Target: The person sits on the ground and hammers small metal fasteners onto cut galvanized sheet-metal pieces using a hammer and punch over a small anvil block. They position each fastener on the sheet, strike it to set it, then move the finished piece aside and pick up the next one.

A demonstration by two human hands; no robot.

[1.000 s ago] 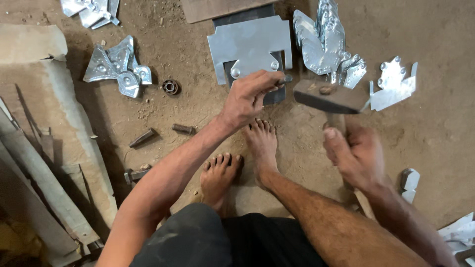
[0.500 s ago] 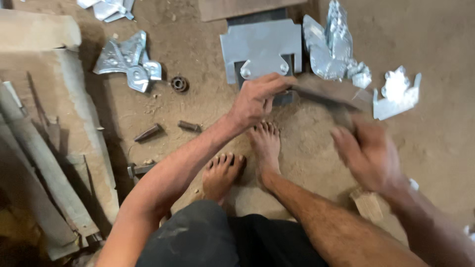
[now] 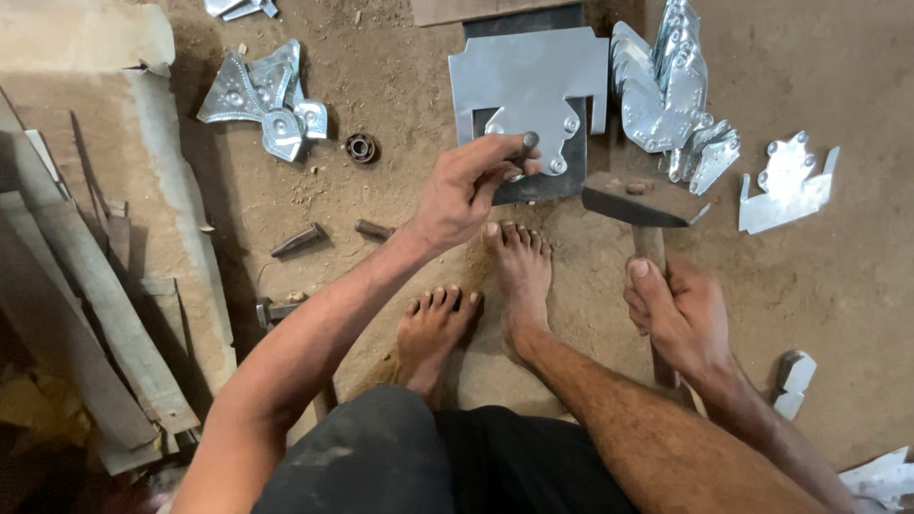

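Note:
My left hand (image 3: 466,190) grips a short dark metal punch (image 3: 523,149), held upright on a shiny cut sheet-metal piece (image 3: 530,121) that lies on a larger steel plate (image 3: 519,67). My right hand (image 3: 678,314) is closed around the wooden handle of a hammer (image 3: 640,200), whose dark head hovers just right of the punch, raised off it. My two bare feet (image 3: 476,300) rest on the dirt floor below the plate.
A stack of stamped metal pieces (image 3: 666,90) stands right of the plate, with one loose piece (image 3: 788,186) farther right. More pieces (image 3: 267,95) lie upper left beside a small ring (image 3: 360,148). Two loose punches (image 3: 333,235) lie on the dirt. Long metal strips (image 3: 86,286) line the left.
The hammer swung down onto the punch half a second ago and has come back up to the right. My left hand stayed on the punch.

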